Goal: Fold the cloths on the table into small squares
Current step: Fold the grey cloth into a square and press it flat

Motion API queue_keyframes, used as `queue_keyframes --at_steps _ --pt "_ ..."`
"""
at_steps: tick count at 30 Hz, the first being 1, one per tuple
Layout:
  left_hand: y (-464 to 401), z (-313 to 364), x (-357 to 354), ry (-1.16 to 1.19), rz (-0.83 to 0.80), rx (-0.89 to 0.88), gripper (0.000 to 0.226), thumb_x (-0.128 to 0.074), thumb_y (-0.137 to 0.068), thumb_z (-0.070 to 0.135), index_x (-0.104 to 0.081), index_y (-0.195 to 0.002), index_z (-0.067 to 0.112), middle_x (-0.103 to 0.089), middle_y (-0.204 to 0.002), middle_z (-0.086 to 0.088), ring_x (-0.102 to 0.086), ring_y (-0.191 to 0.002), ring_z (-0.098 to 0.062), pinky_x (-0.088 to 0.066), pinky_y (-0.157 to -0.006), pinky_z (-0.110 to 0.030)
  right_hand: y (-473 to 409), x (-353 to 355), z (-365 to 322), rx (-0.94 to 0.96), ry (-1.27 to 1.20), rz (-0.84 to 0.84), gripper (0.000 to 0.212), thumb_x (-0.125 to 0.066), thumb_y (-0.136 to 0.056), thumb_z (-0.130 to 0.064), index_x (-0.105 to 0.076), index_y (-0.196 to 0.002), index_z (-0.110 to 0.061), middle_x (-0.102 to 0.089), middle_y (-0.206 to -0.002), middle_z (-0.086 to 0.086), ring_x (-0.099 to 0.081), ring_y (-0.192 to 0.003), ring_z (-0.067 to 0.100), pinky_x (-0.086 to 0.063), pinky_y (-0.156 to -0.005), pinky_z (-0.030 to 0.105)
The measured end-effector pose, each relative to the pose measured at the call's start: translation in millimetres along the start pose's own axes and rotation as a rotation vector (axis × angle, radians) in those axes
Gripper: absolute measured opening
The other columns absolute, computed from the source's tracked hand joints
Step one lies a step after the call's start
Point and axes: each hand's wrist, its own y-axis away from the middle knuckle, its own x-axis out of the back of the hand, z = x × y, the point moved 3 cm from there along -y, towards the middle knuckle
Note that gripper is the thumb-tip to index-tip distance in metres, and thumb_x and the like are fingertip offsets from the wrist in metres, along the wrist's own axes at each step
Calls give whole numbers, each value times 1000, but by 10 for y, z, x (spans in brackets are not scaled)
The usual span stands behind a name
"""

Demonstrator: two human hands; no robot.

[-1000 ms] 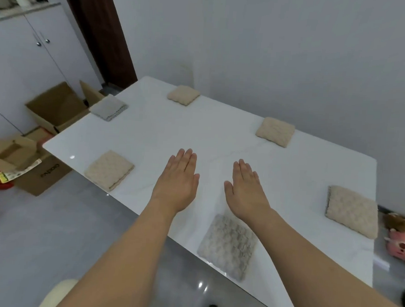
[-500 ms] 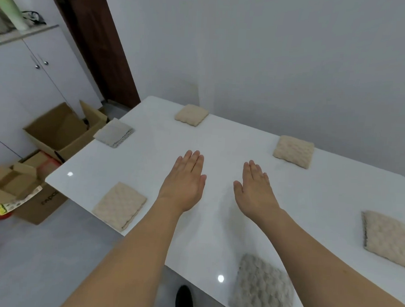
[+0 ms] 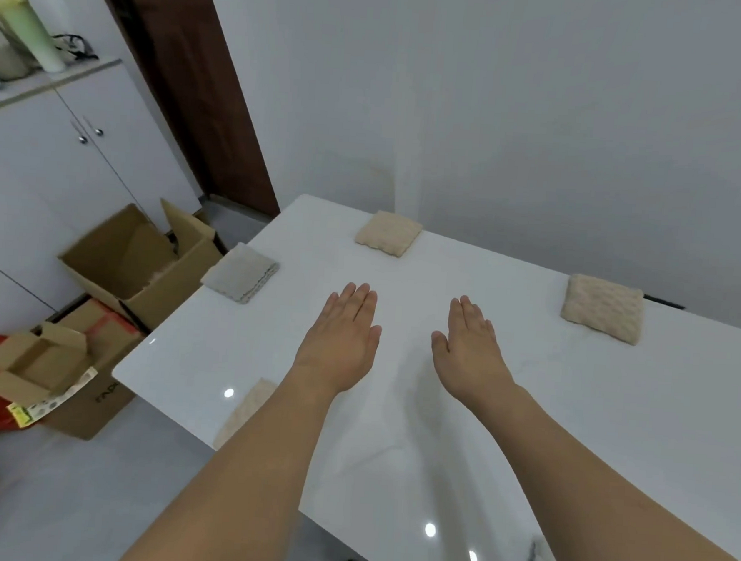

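Both hands, the left hand and the right hand, hover flat, fingers straight, holding nothing above the bare middle of the desk, while the folded cloths ring them: the grey cloth lies upper left, nearer the left hand, the beige cloth upper right, nearer the right.

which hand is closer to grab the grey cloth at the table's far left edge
Left. The left hand hovers open nearer the grey cloth; the right hand is farther and would cross over.
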Motion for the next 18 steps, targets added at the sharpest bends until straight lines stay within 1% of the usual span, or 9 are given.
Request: queue_keyframes --at_steps 7,13,18 --pt "-204 -721 13 24 15 -59 57 -21 -107 34 -11 -157 8 -6 -166 -5 3 -153 -19 4 -124 -35 -326 -282 -508 -54 -32 30 59 -24 -103 -28 -5 -153 -4 1 -162 10 3 -149 22 2 -120 36" --pt "-349 -1634 -213 53 -49 -62 57 -20 -107 33 -11 -157 8 -6 -166 -6 4 -153 -20 3 -124 -37 -601 -816 -1048 -101 -75 5 58 -24 -103 -28 -5 -154 -5 1 -162 8 4 -149 19 4 -119 33" --pt "-349 -1964 -432 80 -100 -64 57 -21 -107 33 -12 -157 7 -7 -166 -6 2 -153 -21 2 -124 -37 -710 -1140 -1197 -138 -77 -38 58 -24 -103 -27 -5 -153 -5 0 -162 9 3 -149 20 4 -119 33"
